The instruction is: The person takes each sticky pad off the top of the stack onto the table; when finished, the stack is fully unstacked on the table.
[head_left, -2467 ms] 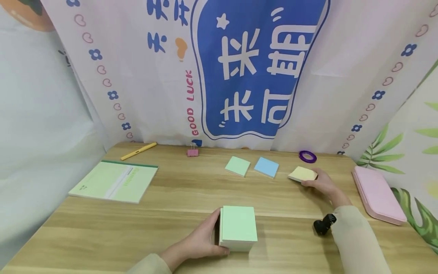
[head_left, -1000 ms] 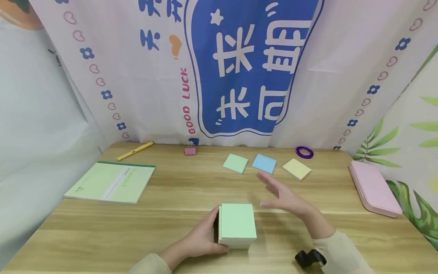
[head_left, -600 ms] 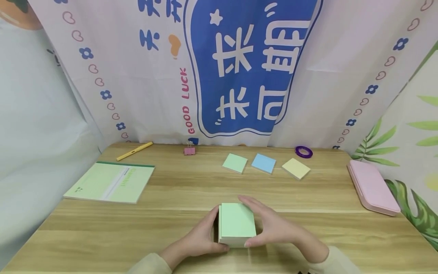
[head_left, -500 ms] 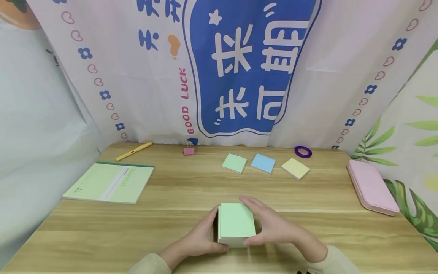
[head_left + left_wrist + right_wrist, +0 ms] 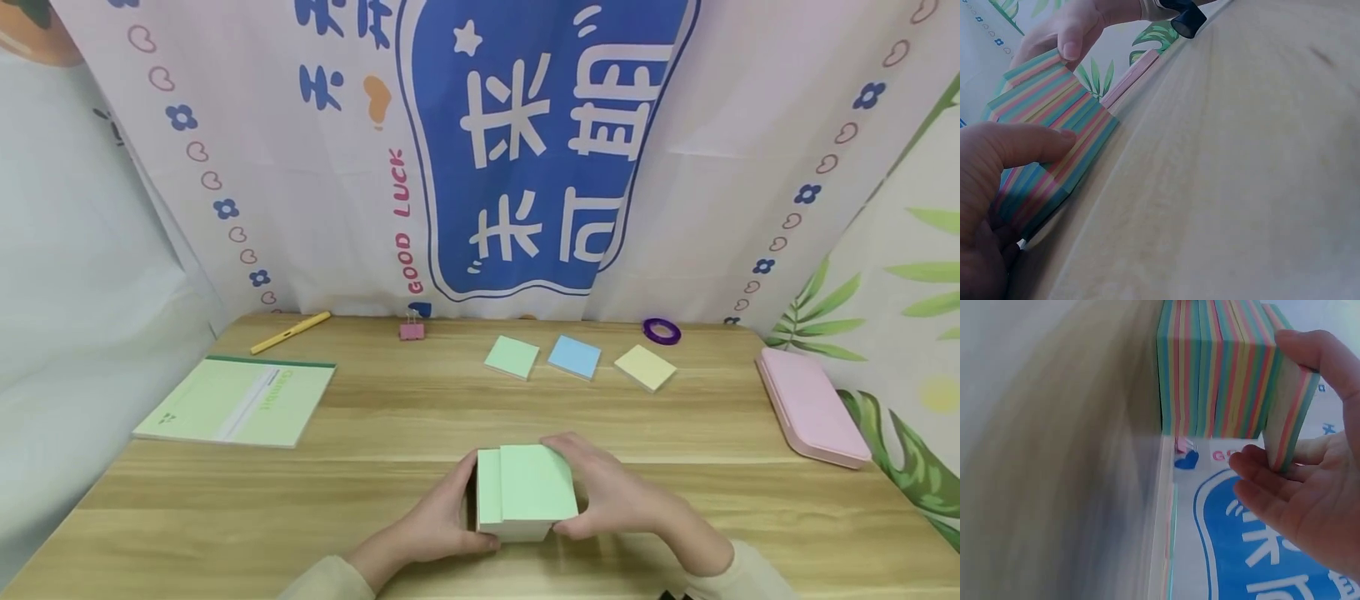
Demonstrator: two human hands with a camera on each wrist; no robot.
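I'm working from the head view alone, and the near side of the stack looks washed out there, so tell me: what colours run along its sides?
Observer: Both wrist views show bands of green, pink and yellow along the stack.
Operator: Can you see the underside of the piece on top?
Observer: Yes, the right wrist view shows the pale underside of the top pad, held by the right grip.
Operator: Is that pad's edge one colour?
Observer: No, it shows pink and green bands.

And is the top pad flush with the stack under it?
No, the top pad juts toward the right hand, leaving a strip of the stack bare.
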